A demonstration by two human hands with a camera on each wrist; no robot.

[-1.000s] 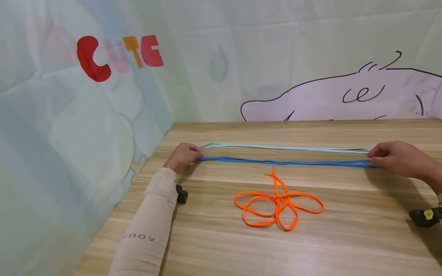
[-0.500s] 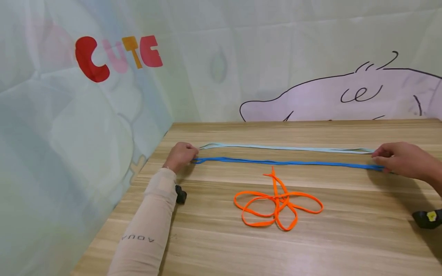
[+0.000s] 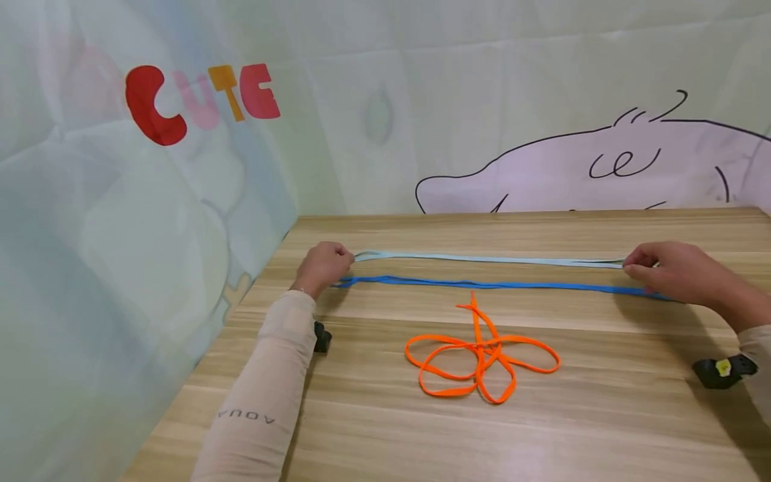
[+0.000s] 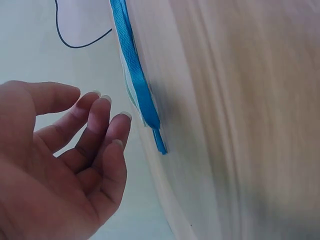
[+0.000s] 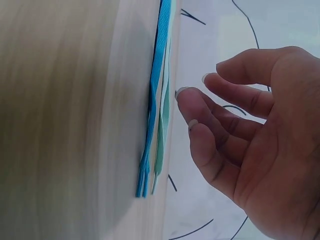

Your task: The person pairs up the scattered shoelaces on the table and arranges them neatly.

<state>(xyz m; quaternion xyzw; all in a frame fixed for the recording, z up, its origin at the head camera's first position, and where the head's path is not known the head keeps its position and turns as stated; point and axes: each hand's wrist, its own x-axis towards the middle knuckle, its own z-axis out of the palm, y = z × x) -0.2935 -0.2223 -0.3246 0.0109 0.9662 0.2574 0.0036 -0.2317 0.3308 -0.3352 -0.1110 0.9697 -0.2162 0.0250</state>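
Note:
A blue shoelace (image 3: 512,286) lies doubled and stretched across the table, with a pale mint shoelace (image 3: 482,259) parallel behind it. My left hand (image 3: 322,266) hovers over their left ends. In the left wrist view its fingers are loosely bent, apart from the blue lace (image 4: 137,70), with nothing between them. Over the right ends is my right hand (image 3: 677,271). The right wrist view shows its relaxed fingers apart from the laces, whose tips lie side by side. An orange shoelace (image 3: 498,345) rests in loose loops nearer to me.
The wood-grain table (image 3: 482,435) runs back to a printed cloth wall (image 3: 361,134). Another cloth wall (image 3: 150,221) with coloured letters borders the left edge. Small black wrist cameras (image 3: 725,370) hang below each forearm.
Both hands have let go of the blue shoelace, and its parted right strands now lie together. The left hand has shifted slightly farther back, the right hand inward to the left.

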